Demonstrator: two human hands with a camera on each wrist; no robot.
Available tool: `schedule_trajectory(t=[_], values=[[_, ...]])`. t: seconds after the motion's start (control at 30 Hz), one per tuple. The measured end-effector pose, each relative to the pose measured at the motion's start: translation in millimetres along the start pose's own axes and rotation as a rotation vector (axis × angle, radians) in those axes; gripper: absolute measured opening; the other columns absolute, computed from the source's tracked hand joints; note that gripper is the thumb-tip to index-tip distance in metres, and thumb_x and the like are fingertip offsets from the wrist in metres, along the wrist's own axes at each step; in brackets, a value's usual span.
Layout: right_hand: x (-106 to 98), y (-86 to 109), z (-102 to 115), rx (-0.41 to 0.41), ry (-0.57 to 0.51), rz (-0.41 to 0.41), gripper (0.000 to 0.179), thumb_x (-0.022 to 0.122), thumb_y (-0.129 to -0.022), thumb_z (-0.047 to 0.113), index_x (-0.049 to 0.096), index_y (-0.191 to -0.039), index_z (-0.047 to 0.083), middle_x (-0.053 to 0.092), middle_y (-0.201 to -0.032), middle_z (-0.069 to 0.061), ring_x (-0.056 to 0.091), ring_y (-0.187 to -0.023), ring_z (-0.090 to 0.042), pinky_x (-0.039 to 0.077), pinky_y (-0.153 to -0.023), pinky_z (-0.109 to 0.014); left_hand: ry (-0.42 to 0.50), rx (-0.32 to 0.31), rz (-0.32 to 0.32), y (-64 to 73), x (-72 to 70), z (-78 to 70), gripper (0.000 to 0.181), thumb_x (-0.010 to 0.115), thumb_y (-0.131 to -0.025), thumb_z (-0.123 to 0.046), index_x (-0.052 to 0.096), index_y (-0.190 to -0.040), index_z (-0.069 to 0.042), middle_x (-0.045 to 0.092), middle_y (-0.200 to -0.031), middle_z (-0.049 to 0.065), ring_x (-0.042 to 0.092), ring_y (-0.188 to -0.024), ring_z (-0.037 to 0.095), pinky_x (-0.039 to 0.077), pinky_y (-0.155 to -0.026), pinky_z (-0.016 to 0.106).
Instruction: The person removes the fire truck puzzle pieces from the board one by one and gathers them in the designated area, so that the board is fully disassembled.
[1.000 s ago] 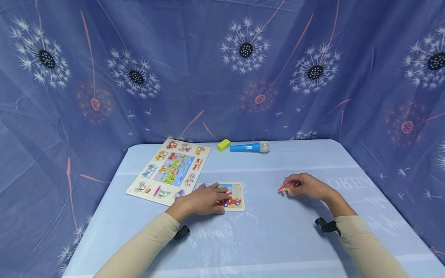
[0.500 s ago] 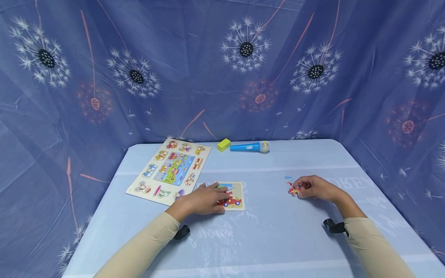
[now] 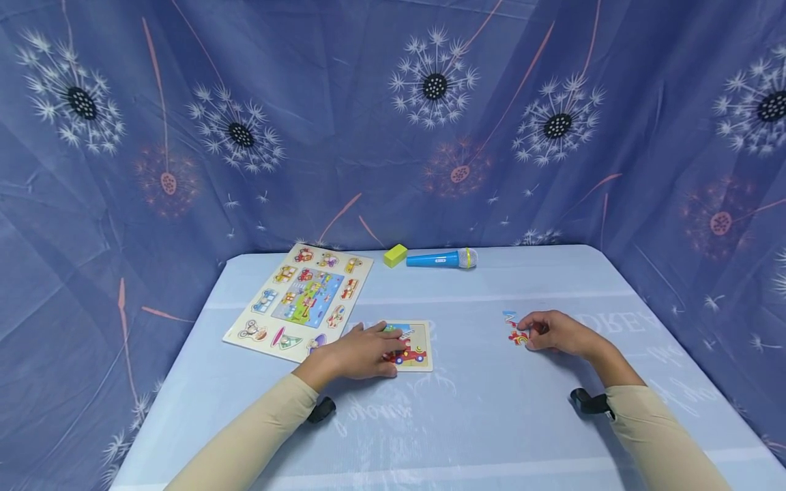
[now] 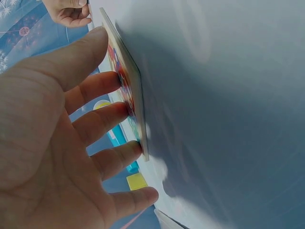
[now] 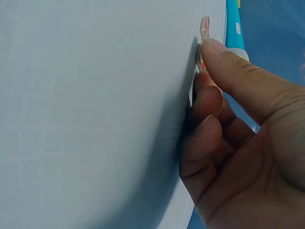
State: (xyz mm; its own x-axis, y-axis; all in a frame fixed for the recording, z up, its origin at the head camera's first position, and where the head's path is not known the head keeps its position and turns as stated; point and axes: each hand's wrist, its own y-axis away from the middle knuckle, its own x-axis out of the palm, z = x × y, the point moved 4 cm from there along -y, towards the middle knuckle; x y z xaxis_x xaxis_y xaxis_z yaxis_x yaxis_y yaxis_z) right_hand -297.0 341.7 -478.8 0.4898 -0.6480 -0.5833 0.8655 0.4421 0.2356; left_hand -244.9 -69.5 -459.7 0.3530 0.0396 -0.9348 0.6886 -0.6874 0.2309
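My left hand (image 3: 364, 352) lies with spread fingers on a small wooden jigsaw puzzle (image 3: 424, 334) showing a red vehicle. Its fingertips touch the picture in the left wrist view, where the puzzle (image 4: 136, 88) is seen edge-on. To the right, my right hand (image 3: 555, 332) pinches a red and yellow jigsaw piece (image 3: 518, 337) between thumb and index finger, low over the table. The right wrist view has the thumb on the piece (image 5: 202, 59), the other fingers curled beneath. A blue and white jigsaw piece (image 3: 509, 317) lies just behind the red one.
A larger peg puzzle board (image 3: 260, 320) with vehicle shapes lies at the left, its near corner close to my left hand. Along the back edge stand a yellow-green block (image 3: 395, 256) and a blue toy microphone (image 3: 436, 260). A patterned blue curtain (image 3: 368, 123) hangs behind the table.
My right hand has moved a little to the right with the red piece, bringing the blue and white piece into clearer view. The left hand has stayed on the small puzzle.
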Motion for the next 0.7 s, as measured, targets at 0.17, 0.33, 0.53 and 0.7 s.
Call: schedule_trajectory(t=[0.17,0.33,0.53,0.7], values=[[-1,1.5,0,0.003,0.006,-0.027,0.037,0.079,-0.089,0.011,0.064,-0.120,-0.002,0.054,-0.083,-0.005,0.045,-0.062,-0.011,0.040,-0.051,-0.026,0.010,-0.001,0.002,0.3,-0.3,-0.7,0.058,0.064,-0.099,-0.047,0.050,-0.152,-0.028,0.038,-0.163,-0.002,0.026,-0.154,0.034,0.026,-0.116,0.067],[0,2.6,3,0.007,-0.043,-0.070,0.034,0.074,-0.094,0.014,0.064,-0.122,-0.001,0.055,-0.084,-0.007,0.044,-0.058,-0.012,0.040,-0.050,-0.028,0.008,0.011,-0.006,-0.3,0.0,0.6,0.058,0.064,-0.099,-0.047,0.051,-0.152,-0.027,0.039,-0.163,-0.002,0.028,-0.153,0.034,0.027,-0.116,0.067],[9,-3.1,21,0.004,-0.152,-0.103,0.039,0.070,-0.098,0.018,0.061,-0.129,-0.004,0.060,-0.088,-0.011,0.047,-0.061,-0.013,0.042,-0.054,-0.029,-0.019,0.029,-0.038,-1.4,-1.3,1.2,0.055,0.065,-0.099,-0.045,0.054,-0.149,-0.027,0.043,-0.160,-0.001,0.033,-0.150,0.035,0.031,-0.114,0.067],[28,-12.5,41,0.001,-0.212,-0.091,0.042,0.069,-0.099,0.022,0.061,-0.130,-0.006,0.061,-0.089,-0.018,0.054,-0.068,-0.018,0.049,-0.061,-0.032,-0.028,0.046,-0.054,-1.5,-4.4,-1.0,0.052,0.066,-0.099,-0.042,0.057,-0.147,-0.025,0.046,-0.158,0.000,0.037,-0.148,0.035,0.034,-0.114,0.063]])
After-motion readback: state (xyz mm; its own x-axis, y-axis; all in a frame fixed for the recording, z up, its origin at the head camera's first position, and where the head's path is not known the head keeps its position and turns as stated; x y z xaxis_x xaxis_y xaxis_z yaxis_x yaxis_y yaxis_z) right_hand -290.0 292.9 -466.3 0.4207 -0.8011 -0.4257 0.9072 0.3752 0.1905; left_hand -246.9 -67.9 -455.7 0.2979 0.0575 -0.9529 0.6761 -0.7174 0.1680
